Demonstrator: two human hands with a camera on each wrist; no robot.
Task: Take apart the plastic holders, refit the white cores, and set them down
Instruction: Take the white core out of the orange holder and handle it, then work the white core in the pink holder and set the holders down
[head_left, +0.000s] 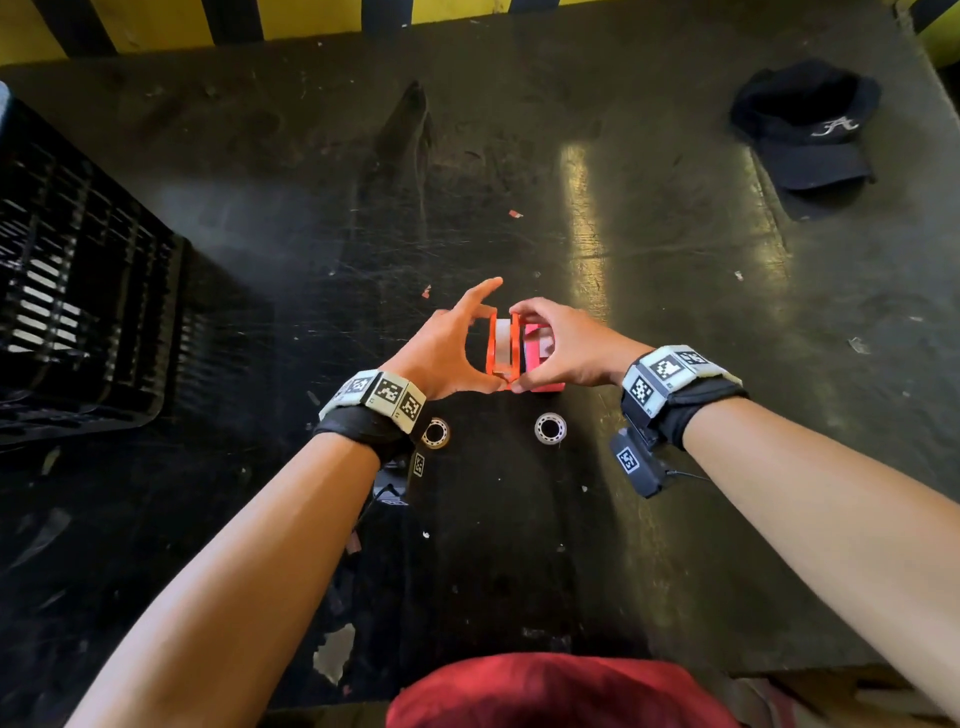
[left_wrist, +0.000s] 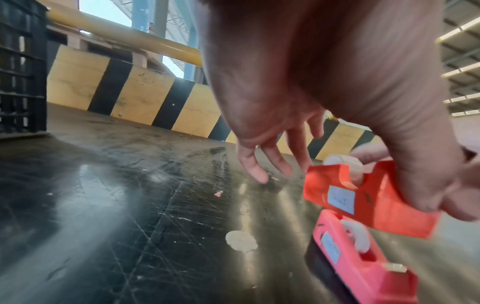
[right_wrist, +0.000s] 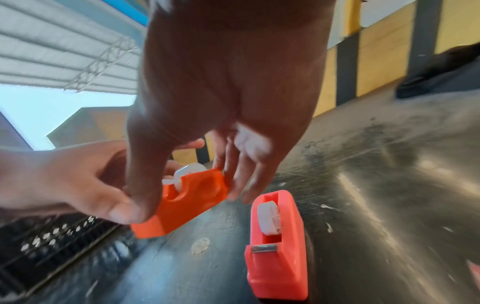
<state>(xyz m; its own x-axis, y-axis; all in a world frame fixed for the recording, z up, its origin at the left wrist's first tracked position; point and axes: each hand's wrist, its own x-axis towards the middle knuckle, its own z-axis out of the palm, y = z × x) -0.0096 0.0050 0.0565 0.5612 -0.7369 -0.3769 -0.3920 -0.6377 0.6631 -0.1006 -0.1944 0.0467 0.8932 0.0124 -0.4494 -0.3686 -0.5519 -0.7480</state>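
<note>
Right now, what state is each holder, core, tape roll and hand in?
Orange plastic holder: lifted off the table, held between both hands, white core sticking out of its top.
Pink plastic holder: standing on the black table, white core seated.
Two clear tape rolls: lying flat on the table, outside the holders.
Left hand: pinching the orange holder.
Right hand: gripping the orange holder.

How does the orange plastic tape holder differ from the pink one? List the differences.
The orange plastic tape holder is held off the table between both hands; the pink plastic tape holder stands on the dark table, untouched. The orange one is tilted; the pink one sits flat. Orange's white core pokes above its slot; pink's white core sits seated. Both share the same shape.
</note>
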